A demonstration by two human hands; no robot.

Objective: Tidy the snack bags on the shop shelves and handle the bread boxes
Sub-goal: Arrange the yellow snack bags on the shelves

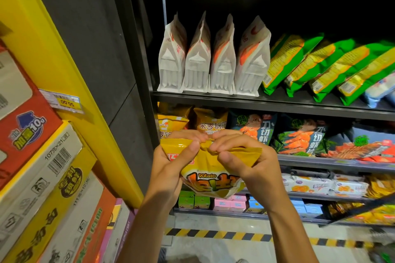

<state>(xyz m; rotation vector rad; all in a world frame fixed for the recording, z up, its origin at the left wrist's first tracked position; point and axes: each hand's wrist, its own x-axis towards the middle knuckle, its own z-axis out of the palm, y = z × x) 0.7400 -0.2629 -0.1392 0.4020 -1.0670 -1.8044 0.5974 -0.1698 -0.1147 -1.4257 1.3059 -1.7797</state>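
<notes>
shelving unit [267, 103]: dark, several tiers, fills the right of the view. Every visible tier is stocked, so any bag going back needs a gap made for it first.
carton stack [42, 177]: printed boxes piled at left against a yellow post [70, 70], price label stuck on the post. Can't tell whether these are the bread boxes. Well apart from the hands, not obstructing.
top-tier stock: four white pouches [213, 57] upright in a tight row; green bags [320, 66] beside them all lean the same way. Looks already tidied.
second tier: yellow rice-snack bags [210, 121] at the left end, directly behind the hands; dark shrimp-chip bags [299, 136] to their right. My guess is the left end is where the held bag belongs, since the colour matches.
lower tiers: pale wrapped packs [320, 184], then small green, pink and blue boxes [224, 204] near the floor.
potato chip bag [210, 179]: in mid-air in front of the second tier, upright, print facing the person, off the shelf.
left hand [171, 164]: pinches the top seam left of centre, thumb in front, fingers behind.
right hand [245, 156]: pinches the same seam right of centre, fingertips nearly meeting the left's.
why the grip: probably to pull the crumpled top edge flat so the bag stands neatly.
in the way: the front rice-snack bags crowd the likely slot.
</notes>
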